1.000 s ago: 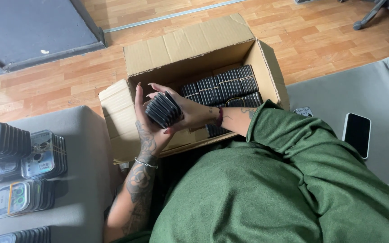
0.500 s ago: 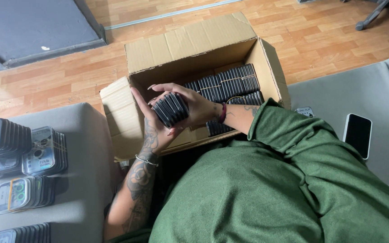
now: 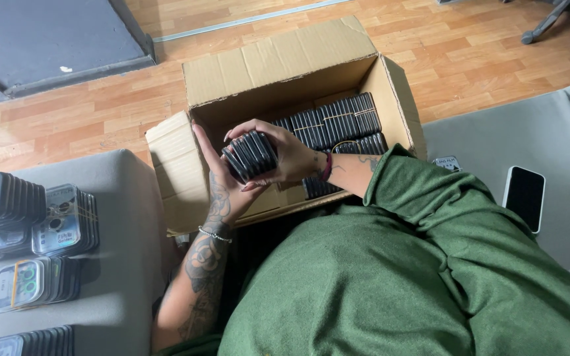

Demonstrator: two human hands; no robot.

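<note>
Both hands meet over the front edge of the open brown cardboard box (image 3: 285, 72), with one bundle held between them.

Head view: the left hand (image 3: 216, 178) stands upright with its palm open and fingers extended, pressed flat against the left end of the banded stack of thin black flat cases (image 3: 251, 155). The right hand (image 3: 285, 155) is curled over the stack from above and from the right, its fingers closed around it. The stack's long axis runs left to right between the two palms, tilted slightly. It sits above the box's near wall, clear of the rows of identical black cases (image 3: 338, 122) packed inside; those rows lie just beyond the right hand. Whether a band circles the held stack is not clearly legible.

To the left, more stacks of packaged cases (image 3: 28, 231) rest on a grey cushion (image 3: 120, 264), well apart from both hands.
</note>
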